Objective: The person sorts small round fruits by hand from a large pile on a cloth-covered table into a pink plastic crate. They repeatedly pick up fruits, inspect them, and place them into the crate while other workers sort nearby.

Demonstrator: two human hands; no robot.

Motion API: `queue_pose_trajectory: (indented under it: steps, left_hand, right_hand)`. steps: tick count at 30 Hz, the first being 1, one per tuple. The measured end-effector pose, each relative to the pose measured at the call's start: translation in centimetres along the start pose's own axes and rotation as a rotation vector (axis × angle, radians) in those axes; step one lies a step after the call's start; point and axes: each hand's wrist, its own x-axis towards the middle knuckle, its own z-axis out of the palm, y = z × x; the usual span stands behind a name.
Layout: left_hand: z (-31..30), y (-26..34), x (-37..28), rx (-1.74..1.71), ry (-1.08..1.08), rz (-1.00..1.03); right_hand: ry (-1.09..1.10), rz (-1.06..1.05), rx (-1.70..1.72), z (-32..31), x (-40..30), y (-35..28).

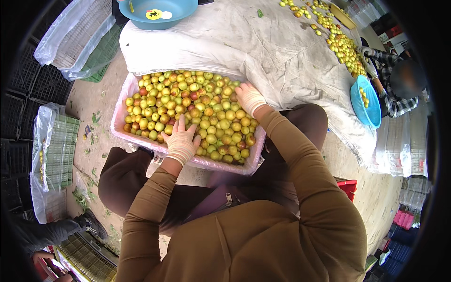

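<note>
A crate (118,121) lined with pink plastic film stands before me between my bent knees. It is heaped with round yellow-green jujubes (211,120), some blushed red-brown. My left hand (181,141), in a striped pale glove, lies on the fruit near the crate's near side with its fingers spread. At the far right corner rests my right hand (250,98), gloved alike, its fingers extended over the fruit's edge and its palm side hidden. I see no fruit lifted in either hand.
Beyond the crate spreads a pale cloth (218,38), bearing a blue basin (158,14) and loose jujubes (343,49). A co-worker (398,77) sits at right beside a blue basket (364,102). Film-lined crates (58,151) stand left. Another person's shoe (93,225) is lower left.
</note>
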Motion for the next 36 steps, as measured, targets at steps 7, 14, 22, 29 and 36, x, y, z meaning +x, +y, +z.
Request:
queue_pose_trajectory:
  steps: [7,14,22,29,36]
  left_hand:
    - [1.3,3.0,-2.2,0.051,0.033,0.174]
    - [4.5,5.3,-2.5,-0.177,0.163,0.344]
    - [5.3,1.4,-3.1,-0.355,0.609,0.166]
    - [4.2,-0.7,-1.3,-0.530,0.662,0.094]
    - [1.8,0.2,-0.8,-0.440,0.623,0.103]
  right_hand:
    - [-0.085,0.206,0.140,-1.4,-3.9,0.9]
    - [-0.089,0.442,0.669,-4.2,-0.8,0.4]
    - [-0.303,0.337,0.561,-1.4,7.0,-2.0]
    - [-0.643,0.010,-0.203,8.9,11.3,3.6]
    - [-0.424,0.239,0.607,4.5,6.6,2.7]
